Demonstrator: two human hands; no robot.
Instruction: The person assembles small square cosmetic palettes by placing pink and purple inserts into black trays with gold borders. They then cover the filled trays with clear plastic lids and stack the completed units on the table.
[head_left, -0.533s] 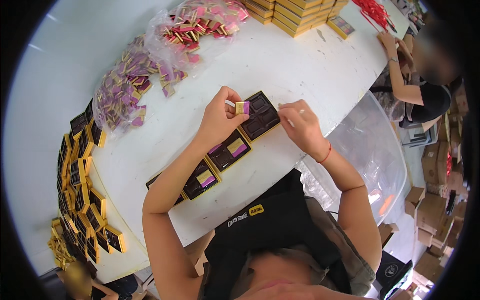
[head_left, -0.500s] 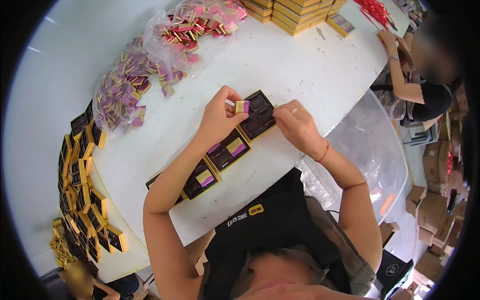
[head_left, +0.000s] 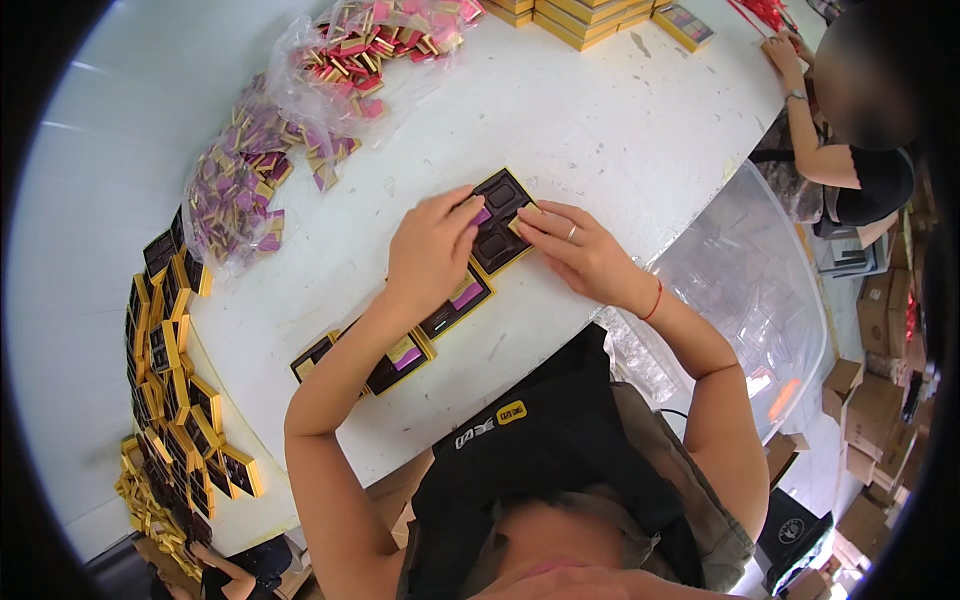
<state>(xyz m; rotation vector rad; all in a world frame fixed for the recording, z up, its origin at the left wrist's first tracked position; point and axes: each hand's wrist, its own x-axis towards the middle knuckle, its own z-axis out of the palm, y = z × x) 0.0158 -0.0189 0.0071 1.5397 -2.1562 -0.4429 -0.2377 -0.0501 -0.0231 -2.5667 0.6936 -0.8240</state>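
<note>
A gold-edged box with a dark compartment tray [head_left: 497, 246] lies between my hands. My left hand [head_left: 432, 250] is closed at its left side, fingertips on a small purple-and-gold wrapped chocolate [head_left: 482, 215] at a left compartment. My right hand [head_left: 588, 252] pinches another wrapped chocolate [head_left: 516, 226], mostly gold where it shows, over the tray's right side. Below my left hand is a second box [head_left: 440, 320] with a purple-and-gold chocolate in it. A third box [head_left: 385, 378] also holds one. My left forearm partly covers the row; a further box [head_left: 312, 362] shows beyond it.
Clear bags of purple [head_left: 235, 190] and red-pink wrapped pieces [head_left: 370, 50] lie at the far left. Many dark-tray boxes [head_left: 170, 370] are stacked along the left. Gold boxes [head_left: 580, 25] stand at the back. A clear plastic bin [head_left: 740, 290] sits right; co-workers are at both sides.
My left hand has lowered its chocolate to the tray. My right hand has moved left from the box's edge, over the tray, and a chocolate now shows at its fingertips.
</note>
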